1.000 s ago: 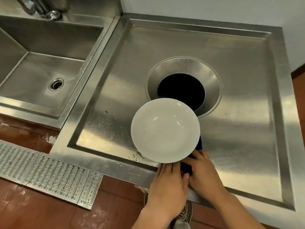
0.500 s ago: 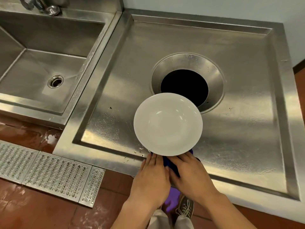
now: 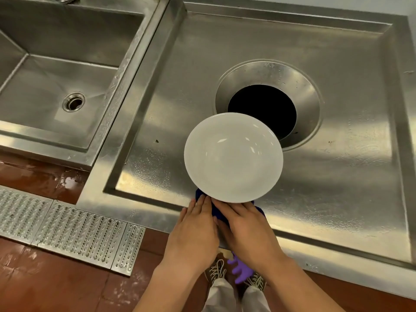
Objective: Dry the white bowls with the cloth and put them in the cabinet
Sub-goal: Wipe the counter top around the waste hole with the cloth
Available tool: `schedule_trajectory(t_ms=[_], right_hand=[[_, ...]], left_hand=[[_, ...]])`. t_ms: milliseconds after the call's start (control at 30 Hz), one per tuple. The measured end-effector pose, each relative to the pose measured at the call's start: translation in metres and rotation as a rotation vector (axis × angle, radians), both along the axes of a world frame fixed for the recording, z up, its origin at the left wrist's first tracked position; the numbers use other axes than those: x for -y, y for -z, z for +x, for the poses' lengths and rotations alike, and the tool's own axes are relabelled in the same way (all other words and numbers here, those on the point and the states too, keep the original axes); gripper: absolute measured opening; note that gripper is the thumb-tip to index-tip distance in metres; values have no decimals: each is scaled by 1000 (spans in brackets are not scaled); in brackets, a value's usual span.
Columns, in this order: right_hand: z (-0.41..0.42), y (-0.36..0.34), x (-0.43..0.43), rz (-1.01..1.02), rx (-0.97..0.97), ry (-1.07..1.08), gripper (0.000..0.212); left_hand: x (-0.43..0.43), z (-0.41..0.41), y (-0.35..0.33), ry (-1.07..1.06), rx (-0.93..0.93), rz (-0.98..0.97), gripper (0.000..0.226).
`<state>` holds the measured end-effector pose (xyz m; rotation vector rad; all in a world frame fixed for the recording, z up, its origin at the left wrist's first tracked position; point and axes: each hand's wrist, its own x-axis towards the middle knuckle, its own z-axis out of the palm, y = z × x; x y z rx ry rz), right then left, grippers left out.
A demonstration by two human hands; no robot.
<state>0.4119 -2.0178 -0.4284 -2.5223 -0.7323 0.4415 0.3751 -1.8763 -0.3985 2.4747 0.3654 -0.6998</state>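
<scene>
**White bowl held up over the steel table, cloth behind it**

At far left a deep steel sink basin (image 3: pixel 56 86) sits with its round drain (image 3: pixel 73 102) near the middle of its floor. Below it, on the red-brown tiled floor (image 3: pixel 45 289), a perforated metal grate (image 3: pixel 67 233) runs along the foot of the unit, and the tiles just under the basin look wet.

Next comes the shallow recessed steel table (image 3: pixel 168 97), with water droplets scattered on its near left corner. The left hand (image 3: pixel 193 237) reaches up from below, fingers flat and together, its fingertips at the lower edge of the white bowl (image 3: pixel 233 157). Whether its grip closes on the rim or only presses against the cloth I cannot tell, since the fingertips end at the bowl's edge.

The bowl is held in the air above the table's front part, tilted so its inside faces the camera, overlapping the near rim of the round black opening (image 3: pixel 262 111) set in the table. A dark blue cloth (image 3: pixel 217 212) shows below the bowl, between the two hands.

The right hand (image 3: pixel 247 230) lies just beside the left, its grip closed over the cloth at the bowl's lower rim.

Below the hands, a purple glove (image 3: pixel 240 270) hangs above two laced shoes (image 3: pixel 217 270).
</scene>
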Motion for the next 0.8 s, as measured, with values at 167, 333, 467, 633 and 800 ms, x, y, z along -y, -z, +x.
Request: schedule_trajectory(t_ms=[167,333,467,633,800], right_hand=[[-2,-2,-22,-26,33,-20,52],[-2,-7,-46,-29,30,-61,57],[2,-10,-72,-28,44,-112,69],[2,-18,-109,-48,93,-198,76],[5,-50,-114,6,-75,-210,85]], left_hand=[[-18,6,-4,-19,1,14,64],[-39,11,-5,-31,-5,4,67],[-60,16,-10,-80,-1,-23,67],[-86,25,-23,-207,65,-68,62],[-104,44,-38,-488,191,-180,44]])
